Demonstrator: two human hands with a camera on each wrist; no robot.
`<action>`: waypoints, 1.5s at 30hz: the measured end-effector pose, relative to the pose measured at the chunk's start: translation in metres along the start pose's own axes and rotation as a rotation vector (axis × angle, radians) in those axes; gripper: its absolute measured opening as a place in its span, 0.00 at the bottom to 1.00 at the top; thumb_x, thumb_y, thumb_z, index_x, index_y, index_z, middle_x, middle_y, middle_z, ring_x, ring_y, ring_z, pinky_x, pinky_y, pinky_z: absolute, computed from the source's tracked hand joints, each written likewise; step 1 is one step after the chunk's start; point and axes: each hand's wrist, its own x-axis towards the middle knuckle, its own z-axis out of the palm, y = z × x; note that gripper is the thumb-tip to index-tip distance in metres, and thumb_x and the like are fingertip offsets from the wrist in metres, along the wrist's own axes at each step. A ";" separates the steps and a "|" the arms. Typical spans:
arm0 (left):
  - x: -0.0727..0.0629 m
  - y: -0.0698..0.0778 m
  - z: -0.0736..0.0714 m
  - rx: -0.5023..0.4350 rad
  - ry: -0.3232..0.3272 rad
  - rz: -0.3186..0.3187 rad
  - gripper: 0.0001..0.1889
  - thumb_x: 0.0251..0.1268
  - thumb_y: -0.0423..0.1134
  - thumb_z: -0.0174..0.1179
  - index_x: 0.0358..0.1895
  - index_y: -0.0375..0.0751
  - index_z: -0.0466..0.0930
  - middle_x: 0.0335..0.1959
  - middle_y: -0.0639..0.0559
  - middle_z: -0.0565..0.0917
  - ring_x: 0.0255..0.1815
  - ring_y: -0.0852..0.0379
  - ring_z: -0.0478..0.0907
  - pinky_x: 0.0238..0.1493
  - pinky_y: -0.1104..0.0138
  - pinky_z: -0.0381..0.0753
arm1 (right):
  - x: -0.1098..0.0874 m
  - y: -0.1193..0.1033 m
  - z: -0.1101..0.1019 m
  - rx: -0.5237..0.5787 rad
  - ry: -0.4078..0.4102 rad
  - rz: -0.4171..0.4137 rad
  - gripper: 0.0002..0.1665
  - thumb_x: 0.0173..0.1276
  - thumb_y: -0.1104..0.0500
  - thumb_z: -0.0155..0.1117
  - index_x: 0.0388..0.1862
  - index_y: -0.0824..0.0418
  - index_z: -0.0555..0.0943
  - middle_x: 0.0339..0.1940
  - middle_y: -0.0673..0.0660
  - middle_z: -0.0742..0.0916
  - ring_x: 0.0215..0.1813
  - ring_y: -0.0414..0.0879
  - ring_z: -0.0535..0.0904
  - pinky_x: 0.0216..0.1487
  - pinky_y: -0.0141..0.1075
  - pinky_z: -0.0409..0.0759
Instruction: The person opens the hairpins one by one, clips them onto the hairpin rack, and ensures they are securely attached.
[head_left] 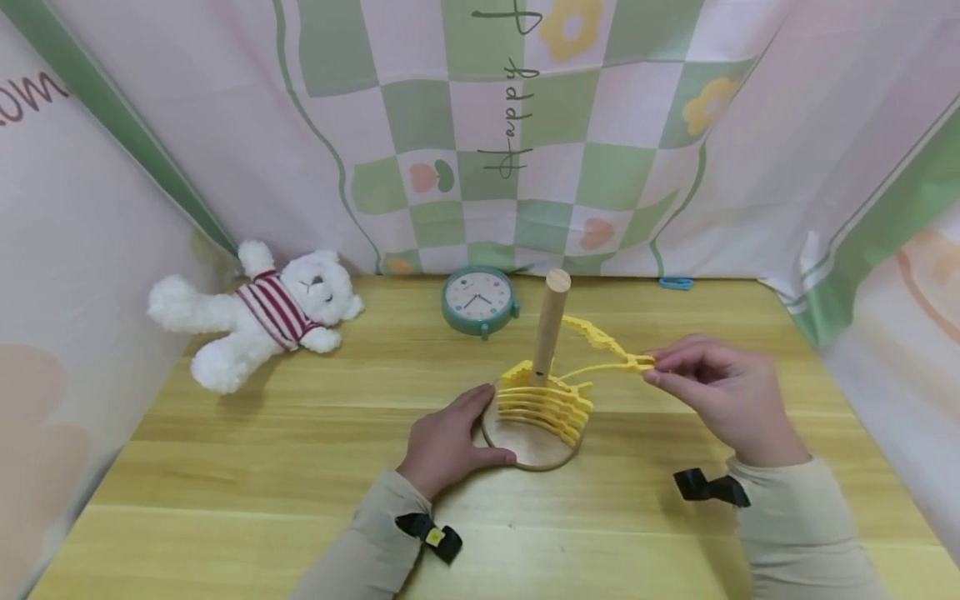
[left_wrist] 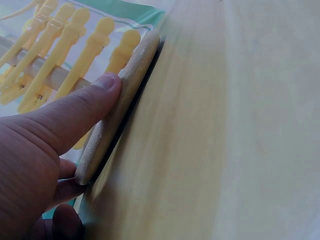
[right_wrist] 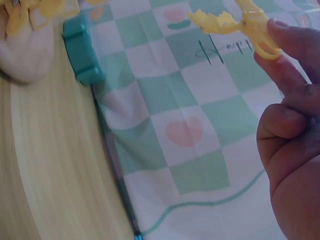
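In the head view a wooden stand has a round base (head_left: 528,446) and an upright post (head_left: 551,325). Several yellow banana hair clips (head_left: 551,410) are stacked around the post, low over the base. My left hand (head_left: 447,446) grips the base at its left edge; the left wrist view shows the thumb (left_wrist: 85,112) pressed on the rim and fingertips at the lower edge. To the right of the post, my right hand (head_left: 727,396) pinches the hinge end of another yellow banana hair clip (head_left: 636,362) between thumb and fingers. Its two toothed arms are spread, pointing toward the post.
Behind the stand lies a teal round clock (head_left: 477,300). A white plush bear (head_left: 277,308) in a striped shirt is at the back left. Near the back edge rests a small blue object (head_left: 676,283). A checkered curtain (head_left: 517,125) closes off the wooden table's (head_left: 285,467) far side.
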 end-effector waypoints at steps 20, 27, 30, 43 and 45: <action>-0.001 -0.002 0.002 0.024 0.012 0.016 0.55 0.46 0.75 0.67 0.78 0.54 0.62 0.76 0.59 0.66 0.69 0.48 0.72 0.57 0.48 0.77 | -0.002 -0.005 0.028 0.089 -0.132 -0.046 0.14 0.53 0.82 0.71 0.28 0.64 0.86 0.37 0.60 0.88 0.34 0.44 0.86 0.29 0.28 0.82; -0.001 -0.001 0.001 0.020 0.016 0.015 0.55 0.46 0.75 0.67 0.78 0.54 0.62 0.76 0.59 0.66 0.69 0.47 0.73 0.57 0.48 0.77 | -0.002 -0.003 0.035 0.087 -0.134 -0.065 0.15 0.54 0.82 0.70 0.27 0.63 0.86 0.37 0.62 0.87 0.35 0.44 0.85 0.31 0.27 0.82; -0.001 -0.001 0.000 0.018 0.015 0.016 0.55 0.46 0.75 0.67 0.78 0.54 0.62 0.76 0.58 0.66 0.69 0.47 0.72 0.57 0.48 0.76 | -0.002 -0.003 0.038 0.079 -0.136 -0.062 0.15 0.54 0.82 0.71 0.27 0.63 0.85 0.37 0.61 0.87 0.36 0.43 0.86 0.32 0.27 0.83; -0.001 0.002 -0.002 0.014 0.003 0.010 0.54 0.47 0.73 0.68 0.78 0.53 0.62 0.76 0.57 0.66 0.69 0.46 0.72 0.57 0.47 0.76 | -0.003 -0.002 0.047 0.019 -0.127 -0.021 0.13 0.55 0.78 0.73 0.26 0.61 0.85 0.38 0.57 0.88 0.35 0.43 0.85 0.30 0.28 0.82; -0.001 0.002 -0.002 0.015 0.001 0.010 0.54 0.47 0.73 0.68 0.78 0.52 0.62 0.76 0.57 0.66 0.69 0.46 0.73 0.57 0.47 0.77 | -0.004 -0.003 0.047 0.014 -0.122 -0.014 0.13 0.55 0.78 0.73 0.26 0.62 0.85 0.38 0.57 0.88 0.35 0.43 0.85 0.29 0.28 0.82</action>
